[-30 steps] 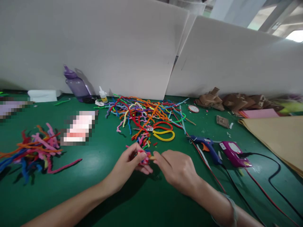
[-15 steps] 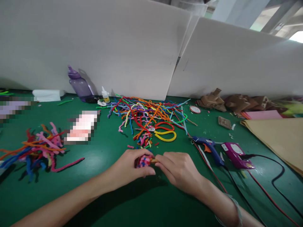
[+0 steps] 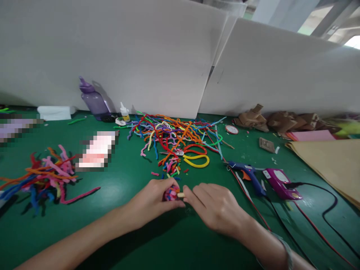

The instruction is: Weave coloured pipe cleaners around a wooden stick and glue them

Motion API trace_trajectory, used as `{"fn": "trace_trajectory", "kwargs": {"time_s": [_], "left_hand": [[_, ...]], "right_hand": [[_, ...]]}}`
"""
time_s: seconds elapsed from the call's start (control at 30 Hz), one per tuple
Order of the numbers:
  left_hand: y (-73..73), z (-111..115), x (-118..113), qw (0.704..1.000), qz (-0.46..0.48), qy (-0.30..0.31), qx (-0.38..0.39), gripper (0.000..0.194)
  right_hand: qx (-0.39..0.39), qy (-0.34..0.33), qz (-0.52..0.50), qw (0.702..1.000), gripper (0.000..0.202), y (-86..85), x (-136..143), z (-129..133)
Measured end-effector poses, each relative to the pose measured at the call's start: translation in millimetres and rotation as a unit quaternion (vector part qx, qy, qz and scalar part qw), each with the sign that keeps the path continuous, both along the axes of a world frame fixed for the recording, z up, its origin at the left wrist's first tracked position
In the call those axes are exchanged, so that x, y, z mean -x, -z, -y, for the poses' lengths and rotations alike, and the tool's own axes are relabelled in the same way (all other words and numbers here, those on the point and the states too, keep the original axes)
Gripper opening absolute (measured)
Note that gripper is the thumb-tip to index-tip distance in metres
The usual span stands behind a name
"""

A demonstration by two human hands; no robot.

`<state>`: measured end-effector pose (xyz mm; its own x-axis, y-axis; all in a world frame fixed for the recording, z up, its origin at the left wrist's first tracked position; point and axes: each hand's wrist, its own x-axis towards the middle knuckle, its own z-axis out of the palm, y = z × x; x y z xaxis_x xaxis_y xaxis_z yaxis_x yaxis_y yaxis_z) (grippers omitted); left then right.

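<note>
The multicoloured fuzzy bundle (image 3: 170,194) sat in the curled left hand (image 3: 152,199), clasped between thumb and fingers. The right hand (image 3: 218,206) pinched the pale stick (image 3: 180,195) at the bundle's edge. Good work likely meant a snug, uncrushing left grip and a straight stick. Scissors (image 3: 194,155) lay beyond both hands.

Glossy dark-green tabletop (image 3: 120,182), flat, fills lower half. Large smooth grey-white left panel (image 3: 112,56) stands along its back edge; matching grey-white right panel (image 3: 281,75) beside it, narrow slanted seam (image 3: 210,73) between, dark partway down. Above right panel: pale blue-grey upright column (image 3: 277,13), darker grey slanting beam (image 3: 324,20). Bright white patch (image 3: 353,42) at right edge, window or lamp unclear. Floor hidden.
</note>
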<state>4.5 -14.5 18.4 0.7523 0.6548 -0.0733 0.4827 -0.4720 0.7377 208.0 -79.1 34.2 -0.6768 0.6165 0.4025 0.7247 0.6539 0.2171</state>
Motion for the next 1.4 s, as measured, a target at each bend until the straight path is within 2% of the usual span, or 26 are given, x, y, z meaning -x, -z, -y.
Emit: {"fn": "trace_trajectory", "kwargs": {"time_s": [0.1, 0.27, 0.57, 0.67, 0.8, 0.93, 1.03, 1.13, 1.23, 1.3, 1.4], "left_hand": [[-1.5, 0.3, -0.9, 0.999, 0.006, 0.035, 0.026, 0.031], [-5.9, 6.7, -3.0, 0.996, -0.049, 0.069, 0.021, 0.036], [-20.2, 14.1, -4.2, 0.992, -0.058, 0.113, 0.018, 0.036], [-22.8, 8.5, -1.4, 0.994, -0.059, 0.093, -0.013, 0.038], [-21.1, 0.7, 4.2, 0.994, -0.017, 0.06, -0.092, 0.049], [-18.3, 0.2, 7.3, 0.987, -0.01, 0.073, -0.145, 0.037], [-14.3, 1.2, 6.8, 0.991, 0.004, 0.049, -0.123, 0.033], [-9.8, 0.8, 4.6, 0.995, 0.041, 0.018, -0.088, 0.028], [-8.7, -0.2, 1.8, 0.998, 0.048, 0.02, -0.045, 0.027], [-10.3, -0.2, -0.2, 0.999, 0.039, 0.034, -0.015, 0.028], [-13.3, 2.1, -2.7, 0.998, 0.033, 0.045, 0.021, 0.031]], "right_hand": [[0.0, -0.027, 0.009, 1.0, 0.019, -5.0, -2.3, 0.2], [0.078, -0.041, -0.037, 0.995, 0.025, -8.5, -6.5, -3.4], [0.173, -0.051, -0.135, 0.974, 0.025, -1.9, -8.4, -3.6], [0.204, -0.026, -0.166, 0.965, 0.023, 2.1, -8.0, -6.0], [0.205, 0.008, -0.21, 0.956, 0.021, 4.9, -7.7, -10.4], [0.225, 0.014, -0.231, 0.947, 0.02, 6.5, -6.6, -11.7], [0.189, 0.011, -0.197, 0.962, 0.021, 7.3, -5.6, -10.3], [0.058, 0.001, -0.121, 0.991, 0.018, 6.5, -6.5, -8.2], [-0.024, -0.034, -0.069, 0.997, 0.017, 4.5, -9.8, -7.2], [-0.022, -0.057, -0.069, 0.996, 0.016, 3.7, -12.4, -7.6], [0.023, -0.064, -0.102, 0.992, 0.016, 4.4, -14.5, -8.5]]}}
